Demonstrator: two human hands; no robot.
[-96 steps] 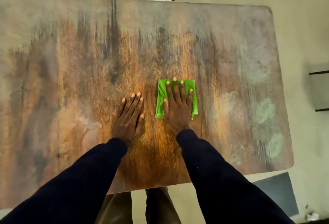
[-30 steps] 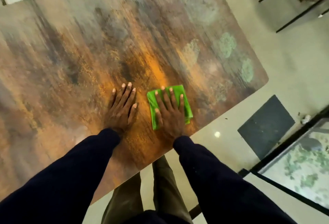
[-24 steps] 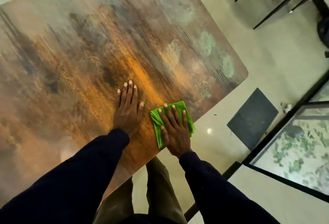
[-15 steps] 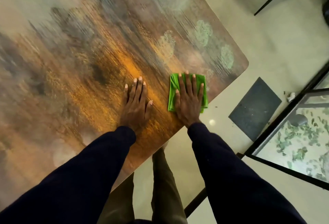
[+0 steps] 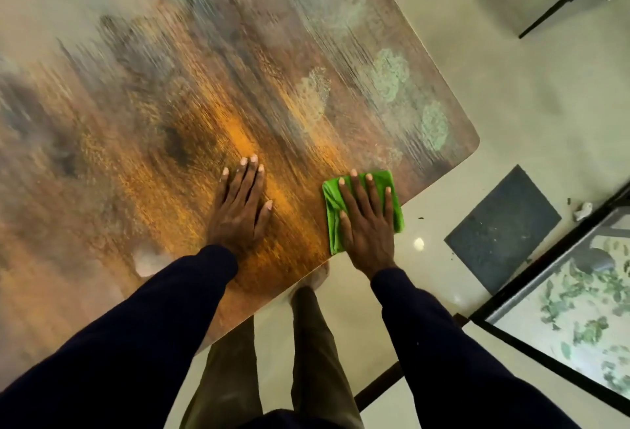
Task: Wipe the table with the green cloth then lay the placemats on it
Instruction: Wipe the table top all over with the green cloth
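Green cloth, folded, lies at the table's near edge by its right corner, pinned under the flat, spread right hand; the left hand rests flat beside it, well apart

The bright green cloth, folded into a small rectangle, lies flat on the mottled brown-orange table at its near edge, toward the right corner, one corner overhanging, pressed under the right hand.
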